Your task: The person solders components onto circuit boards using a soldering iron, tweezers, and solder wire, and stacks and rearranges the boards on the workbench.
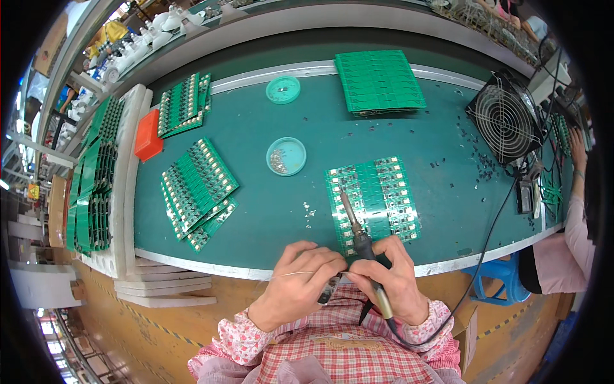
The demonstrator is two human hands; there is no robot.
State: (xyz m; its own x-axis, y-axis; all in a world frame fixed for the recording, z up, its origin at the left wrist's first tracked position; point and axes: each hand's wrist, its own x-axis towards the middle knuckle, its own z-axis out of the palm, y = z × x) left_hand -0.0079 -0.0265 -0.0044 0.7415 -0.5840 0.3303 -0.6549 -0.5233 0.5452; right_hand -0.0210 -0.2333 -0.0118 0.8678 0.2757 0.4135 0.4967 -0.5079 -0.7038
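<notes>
My right hand (pixel 398 281) is closed around a soldering iron (pixel 362 243), its tip pointing away from me over a green circuit board panel (pixel 372 198). That panel lies flat near the front edge, with two double columns of pale square parts. Beside it my left hand (pixel 300 278) is closed, with a small black object (pixel 329 289) showing under its fingers; its kind is unclear. A thin silvery solder wire (pixel 297 274) runs across the left fingers to the right fingertips. Which fingers grip the wire is hard to make out.
Populated board stacks (pixel 201 185) lie left, near a red box (pixel 148 136). Two turquoise dishes (pixel 286 156) hold small parts. A panel stack (pixel 378 80) sits at the back. Right are a black fan (pixel 505 118), scattered black bits and the iron's cable (pixel 489 237). Another person's arm (pixel 577 185) shows far right.
</notes>
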